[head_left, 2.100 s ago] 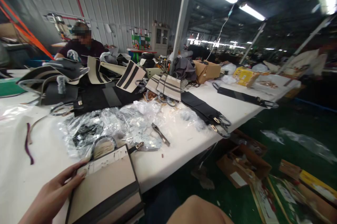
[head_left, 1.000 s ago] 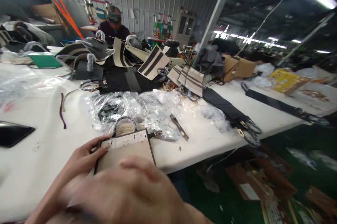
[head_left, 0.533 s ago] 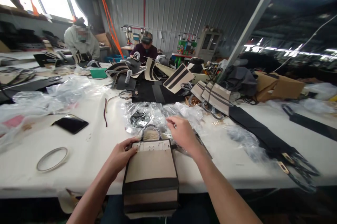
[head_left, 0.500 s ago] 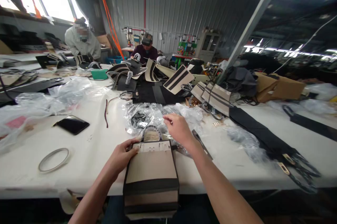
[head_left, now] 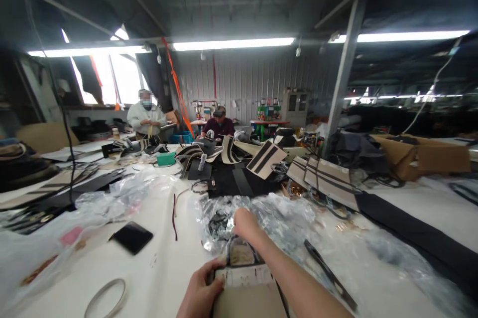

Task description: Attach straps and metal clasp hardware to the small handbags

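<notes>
A: Locate the handbag [head_left: 250, 302].
B: At the near edge of the table [head_left: 164, 278]; left hand [head_left: 201, 289] pinches its top left corner.
A: Right hand [head_left: 246, 224]?
B: At the clear plastic bag [head_left: 282, 218]; fingertips hidden, grip cannot be determined.

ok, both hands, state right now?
Left hand: closed, holding the beige bag.
Right hand: at the clear plastic; open or closed can't be told.
</notes>
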`<state>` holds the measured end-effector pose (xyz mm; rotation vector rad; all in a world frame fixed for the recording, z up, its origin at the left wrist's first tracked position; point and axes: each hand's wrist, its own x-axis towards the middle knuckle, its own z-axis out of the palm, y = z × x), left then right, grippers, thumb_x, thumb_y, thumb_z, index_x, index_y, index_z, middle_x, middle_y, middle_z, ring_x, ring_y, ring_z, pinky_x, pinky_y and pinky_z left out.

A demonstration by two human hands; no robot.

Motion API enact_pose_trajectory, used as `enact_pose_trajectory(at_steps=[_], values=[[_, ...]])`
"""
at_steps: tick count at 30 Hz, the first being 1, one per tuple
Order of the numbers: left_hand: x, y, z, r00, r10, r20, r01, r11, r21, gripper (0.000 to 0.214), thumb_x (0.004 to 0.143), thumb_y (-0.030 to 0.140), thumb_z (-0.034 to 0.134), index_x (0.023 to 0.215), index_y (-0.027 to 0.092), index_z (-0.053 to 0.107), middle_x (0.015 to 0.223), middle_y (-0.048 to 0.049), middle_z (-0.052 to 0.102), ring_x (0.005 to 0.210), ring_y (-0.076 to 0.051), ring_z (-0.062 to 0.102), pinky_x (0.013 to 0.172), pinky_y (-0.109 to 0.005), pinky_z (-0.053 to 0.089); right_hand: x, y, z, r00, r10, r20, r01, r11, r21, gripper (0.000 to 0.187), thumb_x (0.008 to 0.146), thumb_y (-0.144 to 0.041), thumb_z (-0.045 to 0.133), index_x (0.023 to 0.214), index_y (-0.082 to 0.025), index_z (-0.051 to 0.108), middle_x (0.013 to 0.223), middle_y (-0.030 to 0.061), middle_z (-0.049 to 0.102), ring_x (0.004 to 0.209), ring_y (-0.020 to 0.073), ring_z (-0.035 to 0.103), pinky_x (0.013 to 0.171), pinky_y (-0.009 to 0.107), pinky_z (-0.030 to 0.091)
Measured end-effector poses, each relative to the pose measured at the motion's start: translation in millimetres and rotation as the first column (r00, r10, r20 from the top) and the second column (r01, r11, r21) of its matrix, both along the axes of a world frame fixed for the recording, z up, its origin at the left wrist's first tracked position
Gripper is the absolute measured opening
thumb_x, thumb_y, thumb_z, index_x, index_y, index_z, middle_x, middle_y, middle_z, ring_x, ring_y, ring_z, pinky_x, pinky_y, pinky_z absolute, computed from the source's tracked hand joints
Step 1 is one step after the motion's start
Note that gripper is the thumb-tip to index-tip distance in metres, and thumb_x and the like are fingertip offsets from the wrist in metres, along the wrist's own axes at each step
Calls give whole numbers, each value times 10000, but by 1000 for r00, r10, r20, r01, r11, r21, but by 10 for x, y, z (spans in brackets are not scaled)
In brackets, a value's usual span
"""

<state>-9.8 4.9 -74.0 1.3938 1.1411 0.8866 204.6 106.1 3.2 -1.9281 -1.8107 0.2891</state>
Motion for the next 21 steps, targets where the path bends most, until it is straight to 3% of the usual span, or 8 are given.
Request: enact_pose_trajectory(at_steps=[4,7,11,13,16,21], values=[[-30,64,-74,998,-59,-3,59,998,34,574,648,506,836,1164,264,909,1306,-136,836,1331,-492,700,1262,-546,463,92,-1,-80,994,17,-104,-16,1000,9,180,682,-51,848,715,-227,863,826,88,857,857,288,832,723,304,515],[-19,48,-87,1000,-27,0,27,999,47,572,656,484,816,1165,236,900,1287,-141,841,1354,-483,690,1273,-541,455,145,-35,-94,979,54,-196,-44,998,55,131,727,-117,844,742,-245,872,803,38,850,813,240,809,708,285,492],[10,-7,-44,999,34,-28,-32,998,58,609,652,448,757,1179,170,883,1295,-156,838,1317,-455,708,1255,-526,466,158,-110,-11,940,100,-326,-53,988,148,74,805,-155,803,786,-199,859,783,43,831,769,221,778,714,289,508],[20,-52,14,998,54,-41,-51,997,55,629,656,462,744,1188,155,877,1268,-158,844,1287,-440,720,1231,-515,482,172,-194,41,911,116,-395,-40,980,197,126,858,-193,777,938,-179,874,850,56,842,803,221,780,752,296,540],[28,-124,127,996,68,-52,-67,997,22,674,657,486,764,1227,140,860,1209,-154,851,1216,-423,740,1154,-510,527,243,-418,72,872,135,-471,-32,975,221,293,904,-247,758,1168,-176,864,982,68,862,883,228,792,850,319,583],[27,-179,301,998,40,-53,-43,997,-61,692,668,494,806,1258,134,844,1210,-133,841,1169,-377,736,1036,-438,542,370,-1120,6,766,192,-613,-62,972,227,214,966,-356,743,1033,-205,880,985,63,869,909,253,798,870,352,601]])
